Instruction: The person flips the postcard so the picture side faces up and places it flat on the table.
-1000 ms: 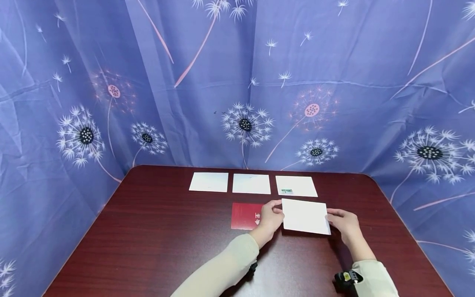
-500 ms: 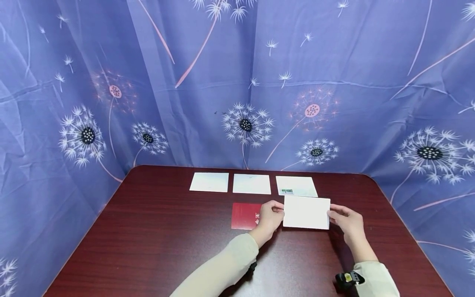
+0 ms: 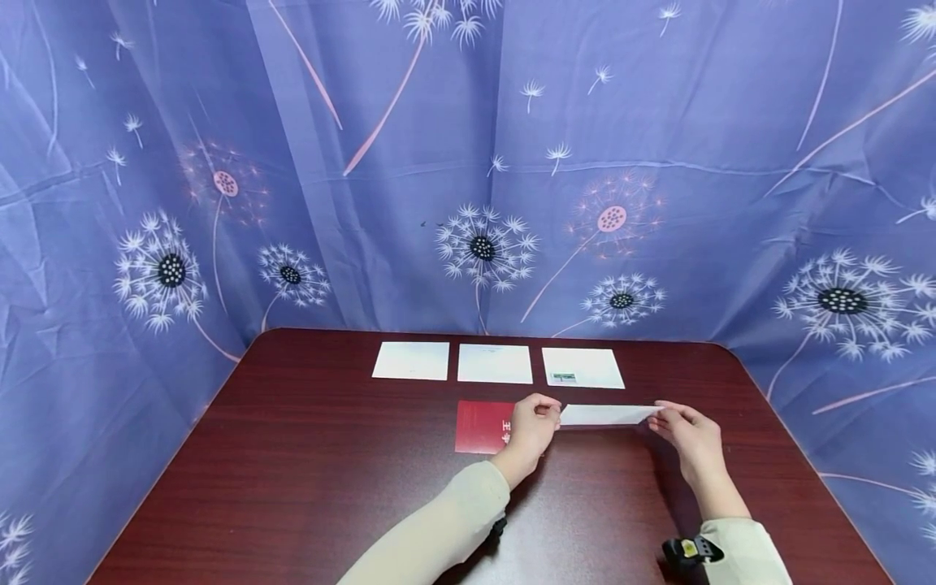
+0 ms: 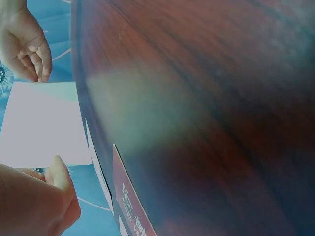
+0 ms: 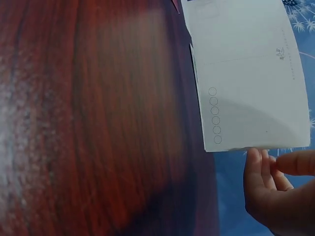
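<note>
Both hands hold a white postcard [image 3: 610, 415] above the table, tilted so that the head view sees it as a thin strip. My left hand [image 3: 532, 429] pinches its left end and my right hand [image 3: 691, 439] the right end. In the right wrist view the postcard [image 5: 251, 83] shows a row of printed circles and a small printed mark near its far edge. Plain white is all the left wrist view shows of the postcard [image 4: 47, 125]. Partly behind my left hand, a red card [image 3: 478, 426] with white characters lies on the table.
Three white cards lie in a row along the back: a left card [image 3: 411, 360], a middle card [image 3: 495, 363] and a right card [image 3: 582, 368] with a small green picture. The dark wooden table [image 3: 314, 479] meets a blue dandelion-print curtain [image 3: 366, 244] behind.
The postcard has turned from showing its broad white face to nearly edge-on in the head view. My right hand has shifted slightly right; my left hand stays almost in place.
</note>
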`<state>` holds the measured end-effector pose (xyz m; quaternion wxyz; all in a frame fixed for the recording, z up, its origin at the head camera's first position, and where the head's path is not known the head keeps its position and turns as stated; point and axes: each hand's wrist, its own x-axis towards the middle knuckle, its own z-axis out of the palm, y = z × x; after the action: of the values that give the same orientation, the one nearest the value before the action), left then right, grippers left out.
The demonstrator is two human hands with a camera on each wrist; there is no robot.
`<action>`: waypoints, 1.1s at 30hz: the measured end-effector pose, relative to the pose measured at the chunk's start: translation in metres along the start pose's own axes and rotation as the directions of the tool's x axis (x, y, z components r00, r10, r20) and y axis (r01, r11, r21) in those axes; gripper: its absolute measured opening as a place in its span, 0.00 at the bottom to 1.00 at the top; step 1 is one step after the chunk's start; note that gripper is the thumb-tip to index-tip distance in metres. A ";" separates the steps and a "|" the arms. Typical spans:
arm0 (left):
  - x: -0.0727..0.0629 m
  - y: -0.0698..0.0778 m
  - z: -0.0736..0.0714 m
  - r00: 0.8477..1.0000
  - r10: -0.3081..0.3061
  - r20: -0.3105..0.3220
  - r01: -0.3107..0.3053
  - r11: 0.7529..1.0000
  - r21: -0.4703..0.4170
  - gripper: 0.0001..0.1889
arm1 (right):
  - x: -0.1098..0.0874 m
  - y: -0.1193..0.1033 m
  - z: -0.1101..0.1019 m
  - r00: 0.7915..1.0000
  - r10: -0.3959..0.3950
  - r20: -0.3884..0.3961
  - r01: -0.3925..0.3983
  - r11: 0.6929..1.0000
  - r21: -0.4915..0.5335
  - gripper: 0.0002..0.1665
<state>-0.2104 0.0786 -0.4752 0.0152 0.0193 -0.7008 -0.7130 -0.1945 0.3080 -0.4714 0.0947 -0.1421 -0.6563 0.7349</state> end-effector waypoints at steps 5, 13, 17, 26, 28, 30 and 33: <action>0.000 -0.001 0.000 1.000 -0.012 0.003 0.013 1.000 -0.022 0.04 | 0.023 0.024 -0.014 1.000 0.007 0.013 -0.008 0.999 0.047 0.04; 0.001 -0.002 -0.002 0.999 -0.036 0.018 0.036 0.999 -0.031 0.08 | 0.032 0.033 -0.025 0.998 0.023 0.064 -0.027 0.997 0.075 0.10; 0.001 -0.001 -0.003 0.999 -0.027 0.027 0.027 0.999 -0.026 0.04 | 0.020 0.018 -0.022 0.990 0.008 0.141 -0.016 0.998 0.057 0.02; 0.002 -0.005 -0.005 0.998 -0.010 0.054 0.009 1.000 0.025 0.09 | 0.005 0.004 -0.014 0.995 0.047 0.086 -0.035 0.991 -0.127 0.08; 0.002 -0.005 -0.005 0.999 -0.003 0.050 0.000 0.999 0.047 0.10 | 0.006 0.006 -0.014 0.995 0.049 0.081 -0.041 0.994 -0.102 0.09; 0.003 -0.005 -0.005 0.999 -0.001 0.043 -0.002 0.997 0.071 0.11 | 0.005 0.006 -0.012 0.996 0.041 0.085 -0.030 0.992 -0.122 0.08; 0.003 -0.006 -0.004 0.999 0.007 0.032 -0.011 0.994 0.110 0.13 | 0.003 0.004 -0.010 0.997 0.035 0.075 -0.022 0.987 -0.162 0.08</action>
<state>-0.2130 0.0742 -0.4809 0.0063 0.0057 -0.7392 -0.6734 -0.1941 0.3176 -0.4771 0.0471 -0.1301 -0.7145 0.6858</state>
